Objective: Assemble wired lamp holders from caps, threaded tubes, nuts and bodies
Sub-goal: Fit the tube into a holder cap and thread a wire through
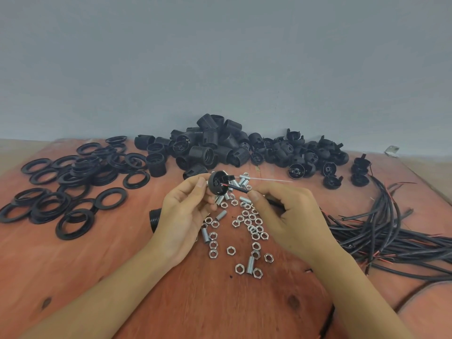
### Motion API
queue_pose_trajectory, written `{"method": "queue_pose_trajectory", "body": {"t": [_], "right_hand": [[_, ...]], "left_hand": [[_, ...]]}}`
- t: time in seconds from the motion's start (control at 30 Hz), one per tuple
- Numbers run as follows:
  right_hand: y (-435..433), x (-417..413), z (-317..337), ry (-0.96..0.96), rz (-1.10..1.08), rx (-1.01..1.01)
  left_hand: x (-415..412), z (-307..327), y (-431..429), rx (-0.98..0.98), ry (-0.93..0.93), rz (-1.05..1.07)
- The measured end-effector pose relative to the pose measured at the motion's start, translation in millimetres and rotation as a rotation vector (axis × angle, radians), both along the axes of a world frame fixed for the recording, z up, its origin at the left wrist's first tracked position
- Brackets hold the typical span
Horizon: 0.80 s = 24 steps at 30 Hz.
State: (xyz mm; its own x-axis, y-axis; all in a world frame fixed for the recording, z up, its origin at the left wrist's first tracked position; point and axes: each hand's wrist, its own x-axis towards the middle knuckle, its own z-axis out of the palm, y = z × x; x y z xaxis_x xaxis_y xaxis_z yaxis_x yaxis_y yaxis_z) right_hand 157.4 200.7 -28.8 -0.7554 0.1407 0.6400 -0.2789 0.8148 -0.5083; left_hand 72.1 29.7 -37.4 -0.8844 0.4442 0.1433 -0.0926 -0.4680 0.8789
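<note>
My left hand (pixel 182 216) pinches a black cap (pixel 217 183) above the scattered nuts (pixel 247 231) on the wooden table (pixel 146 277); my right hand (pixel 288 216) grips a black wire (pixel 238 189), its red tip touching the cap's open face

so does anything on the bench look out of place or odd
Mostly no; the parts lie in sorted heaps. Two strays: one black threaded body lies alone behind the left hand, far from its pile, and a crumpled scrap sits by the wall at far right.
</note>
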Motion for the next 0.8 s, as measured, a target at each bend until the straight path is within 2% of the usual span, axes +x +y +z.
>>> {"method": "queue_pose_trajectory", "body": {"t": [0.23, 0.33, 0.43, 0.57, 0.67, 0.73, 0.8], "right_hand": [[-3, 1, 1, -0.009, 0.005, 0.053], [-2, 1, 2, 0.023, 0.011, 0.095], [-5, 4, 3, 0.006, 0.039, 0.118], [-1, 8, 8, -0.099, 0.171, -0.114], [11, 8, 9, -0.192, 0.056, -0.042], [15, 7, 7, -0.222, 0.021, -0.050], [14, 6, 7, -0.213, 0.051, -0.078]], "left_hand": [[-2, -6, -1, -0.108, 0.160, 0.042], [-5, -7, -4, -0.241, 0.331, 0.094], [0, -8, -3, -0.306, 0.476, 0.044], [2, -7, -1, -0.227, 0.400, 0.065], [1, -5, -2, -0.168, 0.330, 0.094], [0, -3, -4, -0.182, 0.370, 0.080], [1, -2, -7, -0.242, 0.453, -0.018]]}}
